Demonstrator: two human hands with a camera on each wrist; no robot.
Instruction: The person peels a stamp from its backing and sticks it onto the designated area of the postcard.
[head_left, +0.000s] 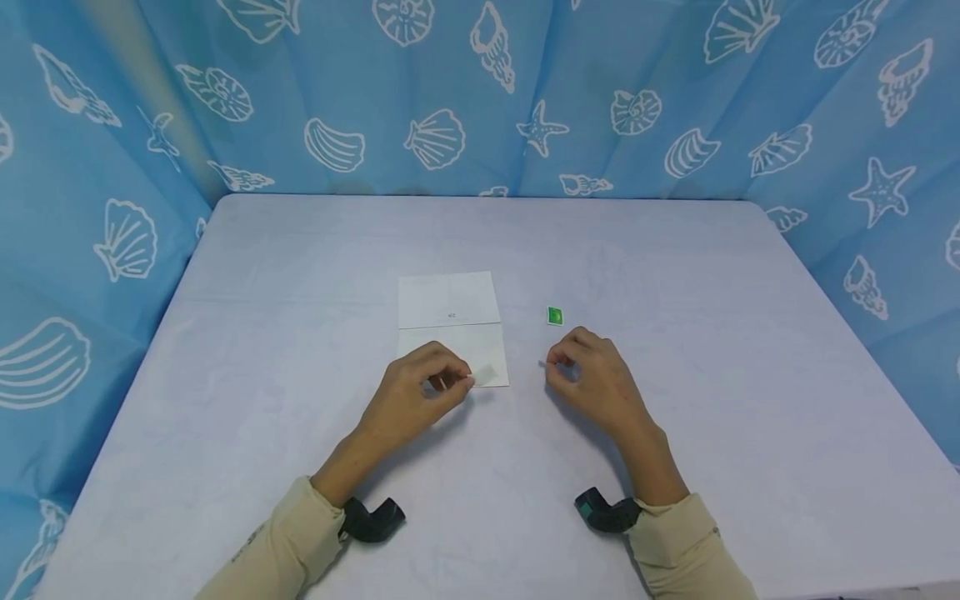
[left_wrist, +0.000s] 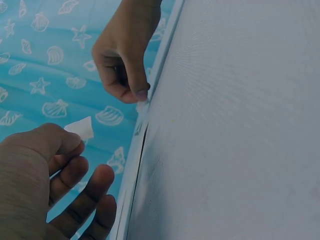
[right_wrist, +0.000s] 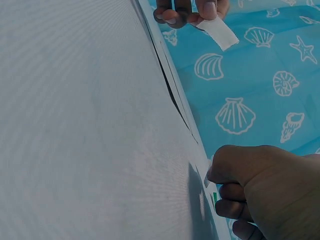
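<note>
The small white paper slip with toothed edges (right_wrist: 220, 35) is up in the air, pinched between thumb and forefinger of the left hand (head_left: 416, 387), whose other fingers curve loosely. Below it on the worktop (head_left: 300, 250) lies a flat white paper rectangle crossed by a thin line (head_left: 447, 300), with a tiny dark mark on its far half; taking twelve as straight away from the person, the slip is over its five o'clock corner. The right hand (head_left: 596, 379), near the paper's four o'clock, pinches a small pale scrap (head_left: 542, 363), too little of which shows for me to say what it is. Just beyond that hand, at the paper's three o'clock, a little green square with a pale border (head_left: 555, 316) lies by itself. Beige sleeves (head_left: 678, 537) and black curved wrist pieces (head_left: 373, 521) sit at six. Blue curtains printed with white shells and starfish (head_left: 337, 75) hang from nine through twelve to three.
</note>
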